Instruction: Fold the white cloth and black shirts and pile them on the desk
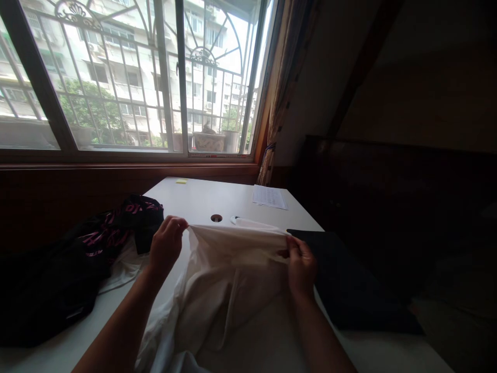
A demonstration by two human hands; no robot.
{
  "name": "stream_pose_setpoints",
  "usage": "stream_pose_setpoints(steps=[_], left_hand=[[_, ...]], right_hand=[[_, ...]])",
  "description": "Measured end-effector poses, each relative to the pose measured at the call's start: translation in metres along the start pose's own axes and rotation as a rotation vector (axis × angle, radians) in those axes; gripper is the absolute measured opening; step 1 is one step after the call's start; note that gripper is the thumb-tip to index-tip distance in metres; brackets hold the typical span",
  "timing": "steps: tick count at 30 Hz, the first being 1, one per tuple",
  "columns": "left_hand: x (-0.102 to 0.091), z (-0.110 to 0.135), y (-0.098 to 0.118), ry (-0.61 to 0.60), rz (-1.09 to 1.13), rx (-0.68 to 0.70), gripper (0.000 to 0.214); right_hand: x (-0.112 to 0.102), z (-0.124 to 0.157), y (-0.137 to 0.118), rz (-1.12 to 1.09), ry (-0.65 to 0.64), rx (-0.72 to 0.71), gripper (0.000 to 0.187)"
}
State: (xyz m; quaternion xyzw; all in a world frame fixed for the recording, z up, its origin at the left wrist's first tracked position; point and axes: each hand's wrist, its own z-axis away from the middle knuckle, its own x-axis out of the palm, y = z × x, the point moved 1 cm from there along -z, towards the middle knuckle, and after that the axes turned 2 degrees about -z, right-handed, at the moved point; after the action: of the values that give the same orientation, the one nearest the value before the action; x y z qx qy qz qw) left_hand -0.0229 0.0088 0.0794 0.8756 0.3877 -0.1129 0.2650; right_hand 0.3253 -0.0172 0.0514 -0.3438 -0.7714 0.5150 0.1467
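A thin white garment (240, 243) is stretched between my two hands above the white table. My left hand (167, 242) pinches its upper left corner, and the edge runs nearly straight across to the right. At the other end, my right hand (302, 264) grips the cloth between thumb and fingers. The lower part hangs toward me in loose, see-through folds and spreads over the table; its exact kind I cannot make out. Just behind the taut edge, a small white rounded item (235, 220) partly shows.
A black garment with pink lettering (112, 228) is heaped on the left, with white cloth (126, 261) under it. Dark folded fabric (357, 290) lies to the right. Printed papers (269, 197), yellow sticky notes (181, 181) and a round hole (216, 218) are toward the table's far side, below the window.
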Motion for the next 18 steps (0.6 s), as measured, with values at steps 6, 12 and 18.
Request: stream_pose_setpoints(steps=[6,12,18], left_hand=[[0.006,0.002,-0.001,0.006,0.082,-0.101,0.012],[0.02,0.01,-0.02,-0.025,0.134,-0.275,0.01],[0.008,0.004,-0.041,0.092,0.174,-0.427,0.01]], right_hand=[[0.013,0.007,-0.001,-0.068,-0.051,-0.102,0.042],[0.028,0.017,0.003,-0.079,-0.427,-0.324,0.024],[0.031,0.037,-0.01,0.143,-0.958,-0.41,0.026]])
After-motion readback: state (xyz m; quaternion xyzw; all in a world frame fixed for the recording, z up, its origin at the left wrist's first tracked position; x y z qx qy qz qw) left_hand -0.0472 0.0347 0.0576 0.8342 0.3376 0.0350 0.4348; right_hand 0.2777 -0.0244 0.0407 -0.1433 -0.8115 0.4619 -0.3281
